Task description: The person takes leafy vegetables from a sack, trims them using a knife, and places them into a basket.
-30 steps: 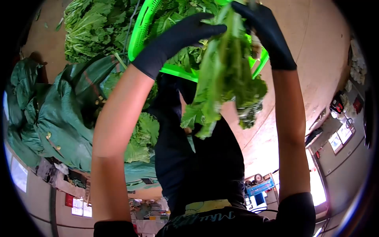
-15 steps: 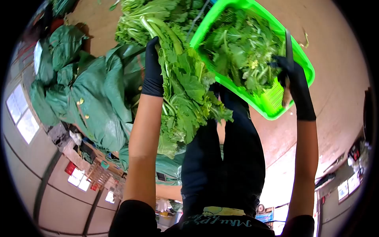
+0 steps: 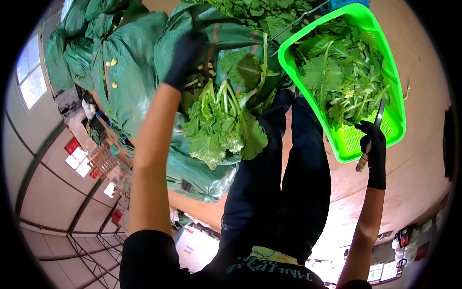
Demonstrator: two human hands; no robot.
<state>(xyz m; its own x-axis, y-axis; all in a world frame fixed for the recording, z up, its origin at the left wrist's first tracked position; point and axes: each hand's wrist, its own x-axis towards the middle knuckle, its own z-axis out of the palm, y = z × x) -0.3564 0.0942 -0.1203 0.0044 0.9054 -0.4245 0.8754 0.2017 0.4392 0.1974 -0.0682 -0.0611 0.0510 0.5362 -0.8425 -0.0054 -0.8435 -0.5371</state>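
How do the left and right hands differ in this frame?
The left hand is blurred, too much to tell whether it holds anything; the right hand, fairly sharp, grips a knife. The left hand shows against green sacking, the right hand at the near end of the crate. Both are gloved in black.

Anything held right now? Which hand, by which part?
Right hand holds the knife by its handle. Left hand is blurred; can't tell.
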